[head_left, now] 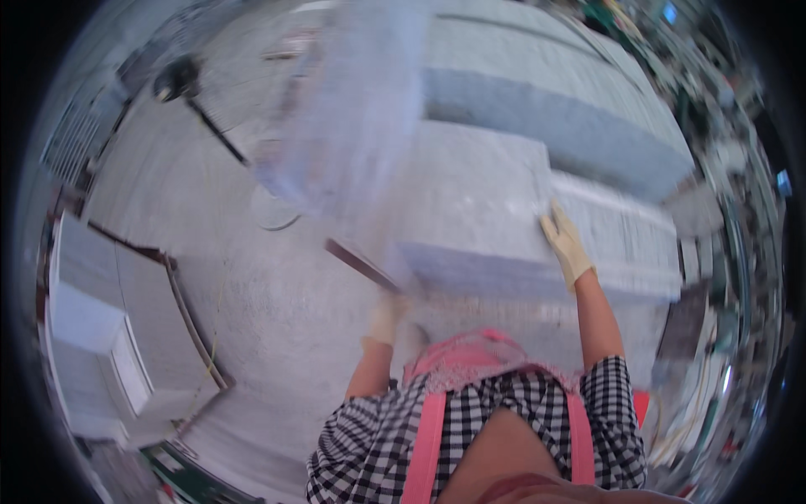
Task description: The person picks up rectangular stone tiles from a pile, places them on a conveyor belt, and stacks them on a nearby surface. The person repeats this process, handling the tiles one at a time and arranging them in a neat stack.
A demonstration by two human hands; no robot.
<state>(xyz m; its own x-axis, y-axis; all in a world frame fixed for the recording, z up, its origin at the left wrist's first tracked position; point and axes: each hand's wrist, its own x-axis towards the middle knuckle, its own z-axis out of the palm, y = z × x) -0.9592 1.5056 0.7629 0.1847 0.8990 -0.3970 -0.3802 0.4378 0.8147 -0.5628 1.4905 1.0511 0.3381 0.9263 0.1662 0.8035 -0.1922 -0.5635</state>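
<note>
My right hand (pixel 567 245), in a cream glove, lies with fingers stretched along the right end of a pale, flat-topped stack (pixel 478 189). That stack looks like sheets or boards, its front side bluish. Near the stack's front left corner is my left hand (pixel 385 322), gloved too and smeared by motion; its fingers cannot be made out. Just beyond it, a narrow brown strip (pixel 361 264) sticks out to the left. Whether the left hand touches the strip or the stack's underside, I cannot tell.
Another pale stack (pixel 546 101) stands behind, and a tall bluish stack (pixel 353 109) rises at the far left of it. A lower pale stack (pixel 617 227) adjoins on the right. A black pole (pixel 217 130) and a white open box (pixel 109 336) stand on the grey floor (pixel 252 294).
</note>
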